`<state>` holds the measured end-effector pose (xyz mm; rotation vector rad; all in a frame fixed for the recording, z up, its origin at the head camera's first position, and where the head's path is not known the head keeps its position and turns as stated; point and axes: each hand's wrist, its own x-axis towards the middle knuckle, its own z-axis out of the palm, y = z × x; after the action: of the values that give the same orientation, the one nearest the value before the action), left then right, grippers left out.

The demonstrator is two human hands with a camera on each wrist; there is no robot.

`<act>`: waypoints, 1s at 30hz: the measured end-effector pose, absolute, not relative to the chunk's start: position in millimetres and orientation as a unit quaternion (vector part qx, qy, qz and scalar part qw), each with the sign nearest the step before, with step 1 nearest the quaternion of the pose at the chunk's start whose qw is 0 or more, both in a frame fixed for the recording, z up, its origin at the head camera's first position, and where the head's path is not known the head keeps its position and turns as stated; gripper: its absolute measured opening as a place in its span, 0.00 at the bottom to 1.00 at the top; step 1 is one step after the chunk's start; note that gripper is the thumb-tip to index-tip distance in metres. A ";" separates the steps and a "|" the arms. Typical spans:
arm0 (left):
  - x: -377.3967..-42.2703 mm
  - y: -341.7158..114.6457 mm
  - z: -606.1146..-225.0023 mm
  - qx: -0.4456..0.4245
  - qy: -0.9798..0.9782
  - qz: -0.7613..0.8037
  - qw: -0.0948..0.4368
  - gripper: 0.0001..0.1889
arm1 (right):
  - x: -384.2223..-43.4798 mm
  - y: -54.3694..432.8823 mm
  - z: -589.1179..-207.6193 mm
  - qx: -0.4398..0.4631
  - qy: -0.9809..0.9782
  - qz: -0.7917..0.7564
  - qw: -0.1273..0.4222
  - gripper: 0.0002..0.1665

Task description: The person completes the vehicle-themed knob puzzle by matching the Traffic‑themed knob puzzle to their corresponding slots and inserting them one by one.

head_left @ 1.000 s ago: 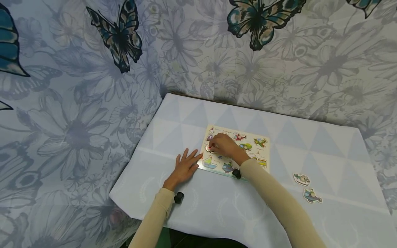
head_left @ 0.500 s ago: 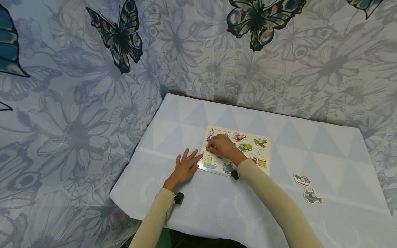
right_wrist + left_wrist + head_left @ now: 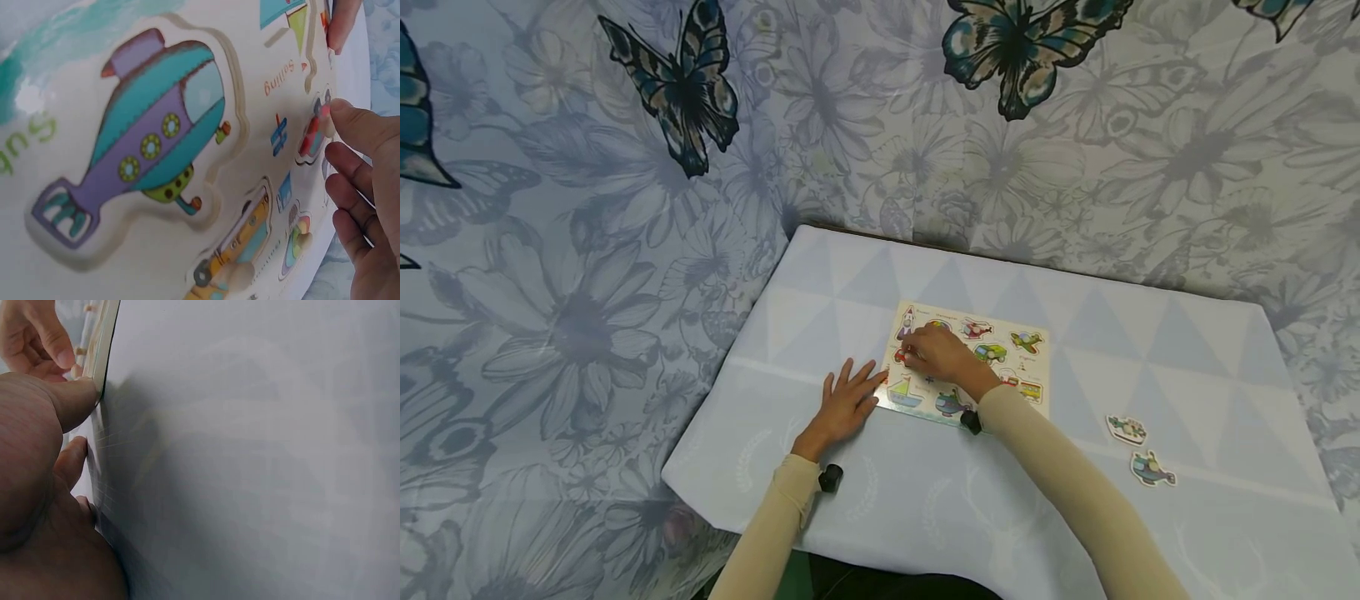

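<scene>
A wooden peg puzzle board (image 3: 1036, 367) with vehicle pictures lies on the table. My right hand (image 3: 943, 357) is over its left part, thumb and fingertips at the knob of a small red car puzzle piece (image 3: 314, 132). In the right wrist view the car sits in its recess, partly covered by the fingers. My left hand (image 3: 842, 408) lies with fingers spread at the board's left edge; its thumb (image 3: 78, 400) touches that edge in the left wrist view. Close to the right wrist is a submarine recess (image 3: 156, 125) with its picture showing.
Two loose puzzle pieces lie right of the board: a submarine piece (image 3: 1152, 469) and a pale vehicle piece (image 3: 1127, 430). A white and blue patterned cloth covers the table (image 3: 1210, 375). A butterfly-patterned wall (image 3: 880, 142) stands behind it.
My right fingers have shifted slightly at the red car piece, which now looks flatter in the board. My left hand stays in place. The head view has moved slightly.
</scene>
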<state>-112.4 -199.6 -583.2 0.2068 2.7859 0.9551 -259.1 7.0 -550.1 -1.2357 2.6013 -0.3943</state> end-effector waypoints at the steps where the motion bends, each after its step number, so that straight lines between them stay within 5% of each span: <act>1: -112.4 -199.1 -582.6 0.071 0.938 0.325 0.092 0.25 | -259.4 9.3 -548.4 -0.423 0.888 -0.139 0.116 0.14; 30: -110.5 -195.7 -576.4 0.067 0.934 0.340 0.086 0.25 | -263.8 143.6 -527.6 -0.348 0.916 -0.168 0.109 0.14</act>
<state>-110.5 -195.7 -576.4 0.1983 2.7836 1.0128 -263.8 143.6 -527.6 -1.0231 2.6928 -0.4930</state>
